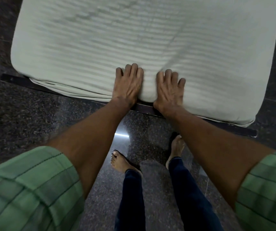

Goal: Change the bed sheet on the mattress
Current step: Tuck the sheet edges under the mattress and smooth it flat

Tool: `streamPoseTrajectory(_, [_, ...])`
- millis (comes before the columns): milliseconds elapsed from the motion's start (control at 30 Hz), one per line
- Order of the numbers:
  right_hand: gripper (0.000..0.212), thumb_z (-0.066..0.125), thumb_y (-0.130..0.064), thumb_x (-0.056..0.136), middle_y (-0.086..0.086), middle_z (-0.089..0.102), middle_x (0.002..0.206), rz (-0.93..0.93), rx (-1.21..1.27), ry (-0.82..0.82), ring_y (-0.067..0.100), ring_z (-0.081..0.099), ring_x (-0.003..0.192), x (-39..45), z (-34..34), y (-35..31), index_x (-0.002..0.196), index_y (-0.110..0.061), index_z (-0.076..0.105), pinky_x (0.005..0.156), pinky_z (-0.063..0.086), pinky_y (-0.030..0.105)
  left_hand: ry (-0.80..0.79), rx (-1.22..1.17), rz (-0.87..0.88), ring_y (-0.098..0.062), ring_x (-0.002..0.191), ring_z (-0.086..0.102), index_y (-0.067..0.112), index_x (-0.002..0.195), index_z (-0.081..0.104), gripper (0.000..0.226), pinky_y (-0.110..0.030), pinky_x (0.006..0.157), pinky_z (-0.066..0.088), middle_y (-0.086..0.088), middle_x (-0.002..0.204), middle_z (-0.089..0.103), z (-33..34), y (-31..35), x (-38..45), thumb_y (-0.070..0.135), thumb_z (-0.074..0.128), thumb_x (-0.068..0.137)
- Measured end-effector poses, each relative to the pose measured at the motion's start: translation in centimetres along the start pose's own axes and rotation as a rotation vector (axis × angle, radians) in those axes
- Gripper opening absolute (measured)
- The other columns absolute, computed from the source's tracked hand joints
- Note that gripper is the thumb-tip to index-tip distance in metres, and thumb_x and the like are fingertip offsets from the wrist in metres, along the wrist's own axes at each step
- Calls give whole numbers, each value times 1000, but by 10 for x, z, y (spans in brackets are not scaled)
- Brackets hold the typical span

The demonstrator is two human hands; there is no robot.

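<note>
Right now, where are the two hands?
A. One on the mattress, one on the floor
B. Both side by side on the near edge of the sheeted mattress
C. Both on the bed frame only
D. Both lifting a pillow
B: the left hand and right hand lie over the near edge of the striped sheet.

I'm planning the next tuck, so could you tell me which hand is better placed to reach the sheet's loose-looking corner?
Probably the left hand: it lies nearer the rumpled corner of the sheet than the right hand.

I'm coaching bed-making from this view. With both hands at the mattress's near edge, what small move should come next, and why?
Probably slide the left hand and right hand apart along the edge, smoothing the sheet: a crease runs up from between them.
</note>
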State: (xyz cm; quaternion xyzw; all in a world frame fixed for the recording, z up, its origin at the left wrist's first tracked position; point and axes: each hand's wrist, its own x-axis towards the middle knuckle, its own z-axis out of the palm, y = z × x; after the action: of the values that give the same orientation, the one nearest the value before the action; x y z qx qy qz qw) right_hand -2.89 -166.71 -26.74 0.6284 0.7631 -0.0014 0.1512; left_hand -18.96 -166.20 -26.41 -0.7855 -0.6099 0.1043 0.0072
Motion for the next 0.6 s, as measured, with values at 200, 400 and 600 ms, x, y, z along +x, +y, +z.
streamPoseTrajectory(200, [92,83,-42,52,9,37,128,-96,232,-177,33,38,117,7,-13,19,128,-18,38,92,34,47,-4,-100,70,-31,105,50,14,120,46,64,-47,89,43,-10,118,50,6,-14,-5,27,79,66])
streamPoseTrajectory(400, [44,79,-36,70,2,55,116,-16,675,85,26,50,110,-35,-24,-19,109,-23,63,92,46,43,106,-518,99,-31,112,51,21,114,57,47,-45,91,44,-5,125,52,7,-45,-62,33,77,73])
streamPoseTrajectory(600, [49,83,-43,68,4,58,113,-140,416,143,30,52,107,-51,-23,-116,107,-21,64,86,45,45,84,-329,-22,-28,115,54,26,126,57,60,-42,94,42,-1,126,56,21,-108,-105,31,77,70])
